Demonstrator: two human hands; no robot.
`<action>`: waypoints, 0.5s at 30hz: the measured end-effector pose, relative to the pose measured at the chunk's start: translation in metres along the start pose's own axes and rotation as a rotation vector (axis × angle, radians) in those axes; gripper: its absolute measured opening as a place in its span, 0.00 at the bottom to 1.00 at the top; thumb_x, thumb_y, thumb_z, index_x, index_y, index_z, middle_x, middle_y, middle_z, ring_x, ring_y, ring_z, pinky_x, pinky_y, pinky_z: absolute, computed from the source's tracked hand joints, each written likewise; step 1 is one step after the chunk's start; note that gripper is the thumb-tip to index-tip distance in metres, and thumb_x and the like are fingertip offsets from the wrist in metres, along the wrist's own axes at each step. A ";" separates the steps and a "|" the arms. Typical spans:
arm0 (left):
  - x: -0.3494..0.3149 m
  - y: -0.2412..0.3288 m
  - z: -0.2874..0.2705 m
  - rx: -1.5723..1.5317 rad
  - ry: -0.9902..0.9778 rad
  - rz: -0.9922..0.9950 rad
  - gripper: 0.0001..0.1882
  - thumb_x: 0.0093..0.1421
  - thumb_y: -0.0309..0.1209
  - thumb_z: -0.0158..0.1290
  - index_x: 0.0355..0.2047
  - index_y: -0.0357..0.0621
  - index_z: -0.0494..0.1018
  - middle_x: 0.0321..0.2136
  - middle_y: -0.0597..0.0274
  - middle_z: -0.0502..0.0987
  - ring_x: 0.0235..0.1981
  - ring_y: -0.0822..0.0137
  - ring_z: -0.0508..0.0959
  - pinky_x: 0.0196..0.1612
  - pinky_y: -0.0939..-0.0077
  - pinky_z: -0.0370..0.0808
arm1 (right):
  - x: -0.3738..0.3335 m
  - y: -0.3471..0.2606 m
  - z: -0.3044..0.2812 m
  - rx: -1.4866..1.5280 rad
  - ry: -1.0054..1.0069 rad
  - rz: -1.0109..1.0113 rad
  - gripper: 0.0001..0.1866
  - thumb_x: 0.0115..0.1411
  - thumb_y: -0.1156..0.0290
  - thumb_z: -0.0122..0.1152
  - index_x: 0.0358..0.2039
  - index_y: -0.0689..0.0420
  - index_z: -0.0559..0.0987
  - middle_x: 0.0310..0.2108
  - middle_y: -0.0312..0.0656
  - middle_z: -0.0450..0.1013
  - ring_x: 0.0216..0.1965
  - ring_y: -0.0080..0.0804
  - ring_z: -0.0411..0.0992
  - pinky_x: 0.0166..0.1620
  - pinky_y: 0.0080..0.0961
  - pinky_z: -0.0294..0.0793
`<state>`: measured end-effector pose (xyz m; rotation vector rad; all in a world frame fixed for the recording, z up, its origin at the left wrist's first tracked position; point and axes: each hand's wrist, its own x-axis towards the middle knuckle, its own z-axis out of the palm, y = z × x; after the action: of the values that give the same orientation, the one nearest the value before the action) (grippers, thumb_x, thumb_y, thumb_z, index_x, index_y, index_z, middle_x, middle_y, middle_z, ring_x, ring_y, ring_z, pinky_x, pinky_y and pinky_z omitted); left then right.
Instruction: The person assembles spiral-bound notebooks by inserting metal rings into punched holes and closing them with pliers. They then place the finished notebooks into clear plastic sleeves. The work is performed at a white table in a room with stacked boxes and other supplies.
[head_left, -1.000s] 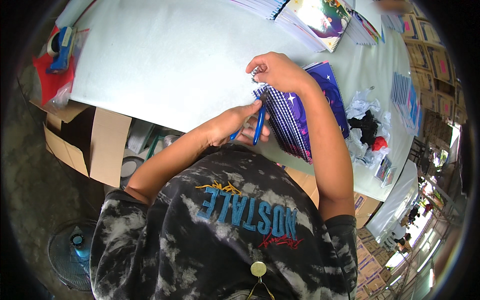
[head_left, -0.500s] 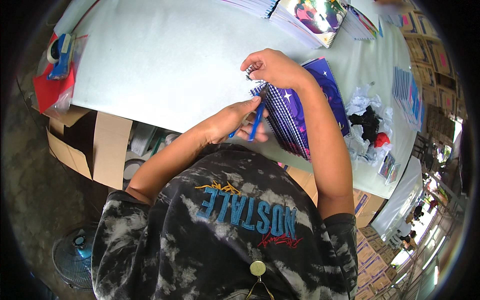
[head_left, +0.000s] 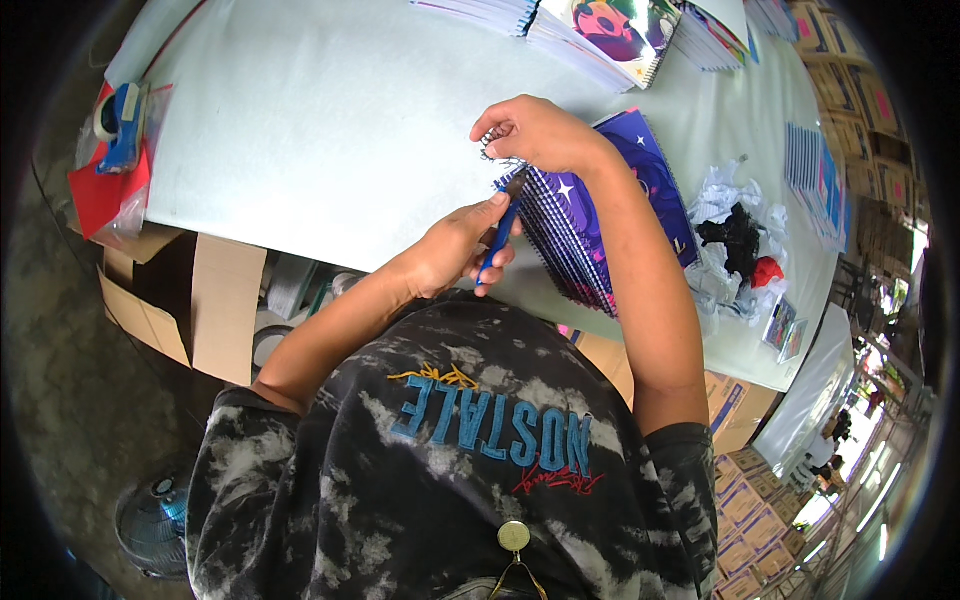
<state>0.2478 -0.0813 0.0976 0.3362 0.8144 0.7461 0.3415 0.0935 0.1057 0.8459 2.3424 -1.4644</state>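
Observation:
My left hand (head_left: 458,246) is closed around blue-handled pliers (head_left: 497,243), whose tip points up at the wire spiral of a purple notebook stack (head_left: 590,225). My right hand (head_left: 535,132) pinches the end of that wire spiral (head_left: 492,152) at the stack's near top corner. The stack lies on a pale table (head_left: 330,130), and its top cover shows a purple starry design.
More spiral notebooks (head_left: 600,25) lie along the table's far edge. Crumpled white, black and red scraps (head_left: 735,245) sit right of the stack. A red bag with a tape dispenser (head_left: 115,150) is at the left. Cardboard boxes (head_left: 200,300) and a fan (head_left: 155,520) stand below.
Both hands stay at the notebook's spiral corner. The right hand has lifted slightly with the wire end, and the pliers have shifted a little with the left hand.

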 end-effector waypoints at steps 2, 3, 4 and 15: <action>-0.001 -0.001 0.001 0.037 0.001 -0.004 0.28 0.64 0.55 0.27 0.41 0.44 0.64 0.25 0.61 0.69 0.24 0.66 0.74 0.29 0.73 0.74 | 0.000 -0.004 0.000 -0.020 0.003 0.016 0.13 0.51 0.77 0.58 0.39 0.62 0.77 0.33 0.43 0.75 0.35 0.28 0.71 0.42 0.24 0.69; -0.004 0.000 0.004 0.068 0.003 -0.004 0.28 0.64 0.55 0.27 0.41 0.44 0.64 0.25 0.61 0.69 0.24 0.66 0.74 0.29 0.74 0.74 | 0.000 -0.005 0.000 -0.031 0.004 0.024 0.13 0.51 0.76 0.58 0.39 0.62 0.77 0.33 0.44 0.75 0.35 0.28 0.72 0.42 0.24 0.69; -0.006 0.001 0.007 0.099 0.006 -0.003 0.28 0.64 0.56 0.27 0.41 0.44 0.64 0.25 0.61 0.69 0.24 0.66 0.74 0.29 0.74 0.73 | -0.001 -0.004 0.000 -0.026 0.009 0.023 0.13 0.51 0.76 0.58 0.39 0.62 0.77 0.32 0.44 0.75 0.35 0.29 0.72 0.42 0.24 0.69; -0.009 0.010 0.005 -0.137 -0.099 0.012 0.27 0.64 0.55 0.29 0.40 0.43 0.62 0.24 0.62 0.67 0.22 0.66 0.71 0.27 0.76 0.71 | -0.003 -0.007 0.001 -0.072 0.076 0.012 0.13 0.52 0.75 0.59 0.39 0.63 0.76 0.30 0.43 0.75 0.33 0.27 0.71 0.39 0.23 0.69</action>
<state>0.2432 -0.0806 0.1110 0.2532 0.6652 0.7861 0.3399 0.0894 0.1124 0.9109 2.4244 -1.3575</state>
